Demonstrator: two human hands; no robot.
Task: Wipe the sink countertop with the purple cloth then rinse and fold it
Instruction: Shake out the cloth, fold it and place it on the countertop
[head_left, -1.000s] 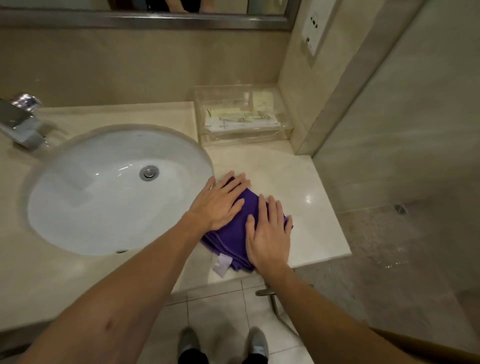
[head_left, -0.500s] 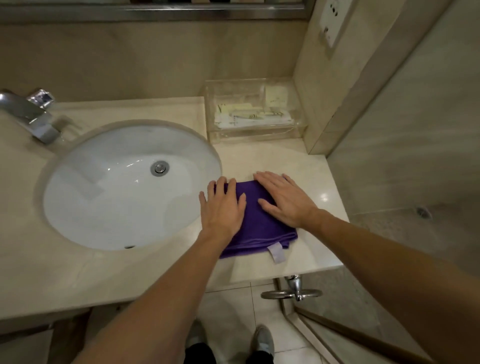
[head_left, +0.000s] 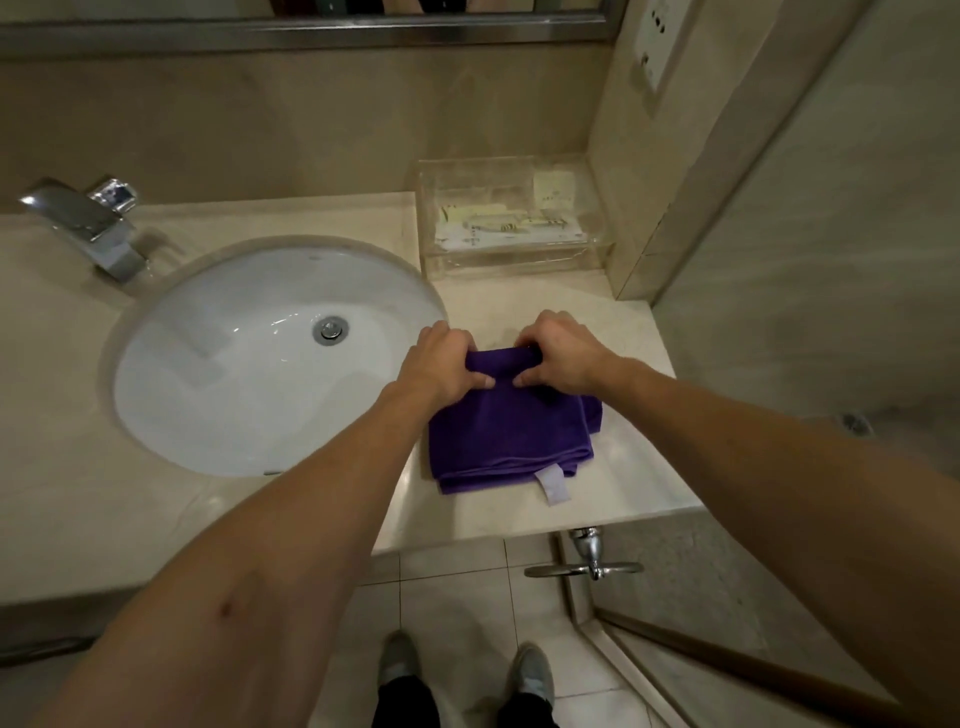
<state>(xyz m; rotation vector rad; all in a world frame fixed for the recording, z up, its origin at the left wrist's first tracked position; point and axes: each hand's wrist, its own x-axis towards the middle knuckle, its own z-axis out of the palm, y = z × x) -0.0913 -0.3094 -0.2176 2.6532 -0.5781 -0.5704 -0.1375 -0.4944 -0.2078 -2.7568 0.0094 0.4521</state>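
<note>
Hands: left hand (head_left: 441, 364) and right hand (head_left: 563, 353) pinch the purple cloth's (head_left: 506, 436) far edge, centre frame.
Risk: damp layers may slip, skewing the fold.

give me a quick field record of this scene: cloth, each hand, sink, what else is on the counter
cloth: purple cloth, folded, lying on the countertop right of the sink, white tag at its near edge
left hand: left hand pinching the cloth's far edge, left corner
right hand: right hand pinching the same far edge, right corner
sink: white oval basin, no running water visible, drain in the middle
faucet: chrome faucet at the back left
other: clear box with paper items at the back right
</note>
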